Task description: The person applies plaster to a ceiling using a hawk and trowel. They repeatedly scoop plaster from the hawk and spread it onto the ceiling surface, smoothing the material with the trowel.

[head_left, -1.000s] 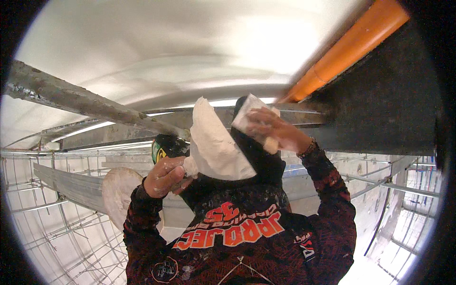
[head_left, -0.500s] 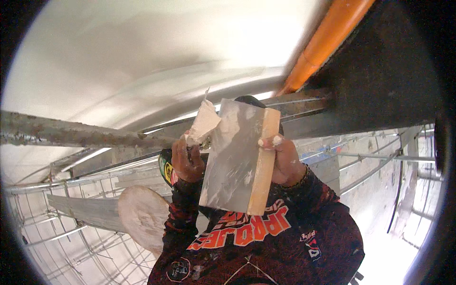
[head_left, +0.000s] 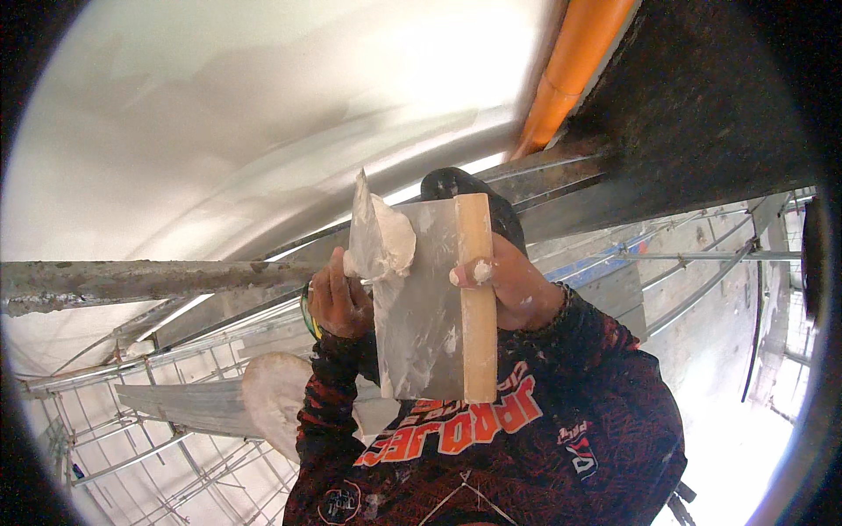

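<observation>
My right hand [head_left: 517, 289] is closed on the wooden handle [head_left: 476, 351] of a rectangular steel trowel [head_left: 421, 337], its thumb dotted with white plaster. The smeared blade spans the middle of the view. My left hand [head_left: 344, 302] is closed round a putty knife [head_left: 360, 219], seen almost edge-on at the trowel's upper left, its grip mostly hidden. A thick lump of white plaster [head_left: 393, 241] sits where the knife meets the trowel blade. My dark patterned shirt is behind both tools.
A plaster-crusted grey pipe [head_left: 158, 279] runs in from the left. An orange pipe [head_left: 566, 70] lies beside a dark panel [head_left: 702, 105] and a large white surface [head_left: 289, 105]. Scaffold tubes [head_left: 702, 254], metal planks [head_left: 184, 403] and a round pale board [head_left: 272, 394] are lower down.
My right hand swung the trowel leftward and turned its blade broadside, against the knife. My left hand's plaster-laden knife turned from broadside to nearly edge-on, its plaster now on the trowel's edge.
</observation>
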A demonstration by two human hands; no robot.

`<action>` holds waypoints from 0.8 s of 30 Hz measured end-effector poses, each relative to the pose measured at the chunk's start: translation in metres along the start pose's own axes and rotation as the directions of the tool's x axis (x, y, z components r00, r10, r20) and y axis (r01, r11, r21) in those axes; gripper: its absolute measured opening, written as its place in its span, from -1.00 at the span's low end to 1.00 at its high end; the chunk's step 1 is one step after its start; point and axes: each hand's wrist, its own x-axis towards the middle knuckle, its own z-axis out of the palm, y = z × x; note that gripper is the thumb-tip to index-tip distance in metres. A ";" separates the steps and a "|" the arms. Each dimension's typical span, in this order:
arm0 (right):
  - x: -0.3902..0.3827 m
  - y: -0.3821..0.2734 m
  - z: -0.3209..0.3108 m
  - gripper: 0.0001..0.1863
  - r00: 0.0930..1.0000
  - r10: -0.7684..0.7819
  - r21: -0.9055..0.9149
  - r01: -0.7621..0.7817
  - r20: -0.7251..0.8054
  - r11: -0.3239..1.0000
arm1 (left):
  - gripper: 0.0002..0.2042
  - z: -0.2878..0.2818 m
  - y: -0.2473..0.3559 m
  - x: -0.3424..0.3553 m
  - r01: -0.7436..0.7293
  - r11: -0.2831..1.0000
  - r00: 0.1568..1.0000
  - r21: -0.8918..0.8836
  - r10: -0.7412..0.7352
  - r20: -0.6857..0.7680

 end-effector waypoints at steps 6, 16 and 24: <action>-0.006 -0.002 -0.013 -0.51 1.000 -0.022 0.031 0.022 -0.017 0.999 | -0.59 0.023 -0.025 -0.019 0.125 0.992 0.986 -0.027 -0.122 0.111; 0.023 -0.010 -0.102 -0.70 0.915 -0.400 0.558 0.358 -0.050 0.749 | -0.70 0.003 -0.036 -0.033 0.479 0.853 0.877 -0.207 -0.454 0.157; 0.176 -0.024 -0.286 -0.79 0.435 -0.810 -0.442 0.683 -0.393 0.581 | -0.68 -0.113 -0.038 0.082 0.480 0.870 0.877 -0.116 -0.480 0.027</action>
